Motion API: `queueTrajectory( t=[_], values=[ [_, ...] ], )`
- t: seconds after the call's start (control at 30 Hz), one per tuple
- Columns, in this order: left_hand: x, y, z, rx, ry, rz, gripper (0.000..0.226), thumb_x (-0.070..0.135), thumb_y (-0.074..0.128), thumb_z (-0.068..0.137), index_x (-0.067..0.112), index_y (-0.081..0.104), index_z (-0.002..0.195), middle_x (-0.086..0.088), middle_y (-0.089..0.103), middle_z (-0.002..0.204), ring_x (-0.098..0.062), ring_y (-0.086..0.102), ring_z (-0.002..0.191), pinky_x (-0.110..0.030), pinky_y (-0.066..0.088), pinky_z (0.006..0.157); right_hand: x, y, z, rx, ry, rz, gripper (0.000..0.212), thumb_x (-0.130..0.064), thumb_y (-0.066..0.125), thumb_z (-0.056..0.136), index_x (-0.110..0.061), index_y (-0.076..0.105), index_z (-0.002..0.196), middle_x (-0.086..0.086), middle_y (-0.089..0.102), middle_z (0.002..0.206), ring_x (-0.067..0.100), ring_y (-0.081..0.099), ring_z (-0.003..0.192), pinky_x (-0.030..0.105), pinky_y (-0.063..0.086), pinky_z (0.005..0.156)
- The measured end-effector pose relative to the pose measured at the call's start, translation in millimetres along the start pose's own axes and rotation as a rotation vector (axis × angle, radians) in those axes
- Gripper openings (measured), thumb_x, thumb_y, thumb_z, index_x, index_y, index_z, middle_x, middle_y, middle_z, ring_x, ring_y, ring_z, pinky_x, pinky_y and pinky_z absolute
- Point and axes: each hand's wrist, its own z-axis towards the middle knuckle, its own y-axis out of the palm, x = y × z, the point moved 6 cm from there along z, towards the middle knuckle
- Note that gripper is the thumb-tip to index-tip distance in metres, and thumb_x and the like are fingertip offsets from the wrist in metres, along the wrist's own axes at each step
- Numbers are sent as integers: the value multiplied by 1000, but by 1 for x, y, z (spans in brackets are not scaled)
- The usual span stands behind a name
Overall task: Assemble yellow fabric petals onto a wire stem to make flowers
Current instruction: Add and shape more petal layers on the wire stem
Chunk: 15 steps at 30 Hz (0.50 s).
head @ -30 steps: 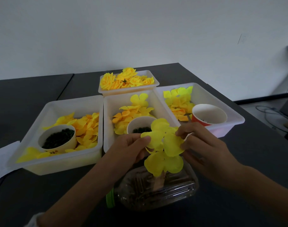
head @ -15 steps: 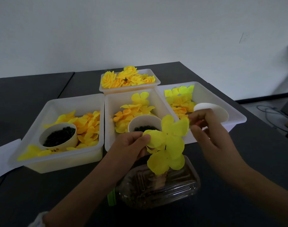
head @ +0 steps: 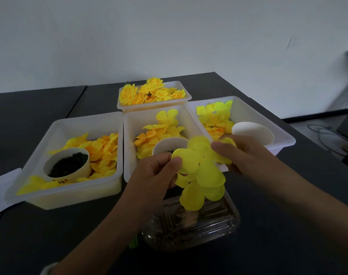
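While the left hand [head: 159, 173] pinches the yellow petal cluster [head: 201, 171] by its left edge, the right hand [head: 242, 153] curls its fingers round the cluster's right side. It hangs above a clear plastic container [head: 191, 225]; any wire stem seems hidden.

Head-worn wide-angle view, looking forward and down across a dark grey table [head: 288, 215].

Only one view is given, so no part of the scene is shared with another. The camera sits above and behind the person's forearms, which enter from the bottom edge; the left hand [head: 155, 175] and right hand [head: 246, 153] fill the near centre. It faces a plain pale wall [head: 169, 36] across the table's far edge. The white plastic bins [head: 70, 124] lie at mid-distance, and straight edges bow outward toward the frame's margins.
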Motion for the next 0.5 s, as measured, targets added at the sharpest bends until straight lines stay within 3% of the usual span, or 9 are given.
queueTrajectory(
  t=[0.13,0.27,0.37,0.43,0.5],
  values=[
    [6,1,-1,2,32,15,37,26,51,94,8,48,62,10,37,46,-6,29,44,-18,29,47,6,-6,7,10,102,-11,32,-24,59,92,-19,56,60,6,49,60,16,43,55,23,35,51],
    [0,-2,-1,15,-8,5,39,22,51,96,-9,52,72,8,37,47,-6,29,44,-16,28,45,15,-2,5,-42,143,15,33,-32,58,92,-19,62,62,11,55,69,21,43,61,23,36,53],
    [-5,-4,-2,18,-47,-10,40,18,49,98,-18,55,83,9,38,45,-3,29,40,-12,28,42,19,1,6,-66,165,60,28,-40,61,82,-19,66,63,12,55,69,24,40,62,23,36,52],
    [-7,-5,-2,20,-75,-31,40,17,49,98,-20,56,84,8,39,45,-2,28,38,-11,27,41,20,3,8,-69,186,159,25,-42,64,73,-20,68,62,14,54,71,27,39,68,30,36,59],
    [-8,-5,-2,20,-94,-47,37,17,49,98,-13,59,79,7,40,45,-2,28,38,-11,27,41,22,3,11,-62,205,229,33,-43,67,67,-11,69,75,19,52,81,30,38,77,39,35,69]
  ],
)
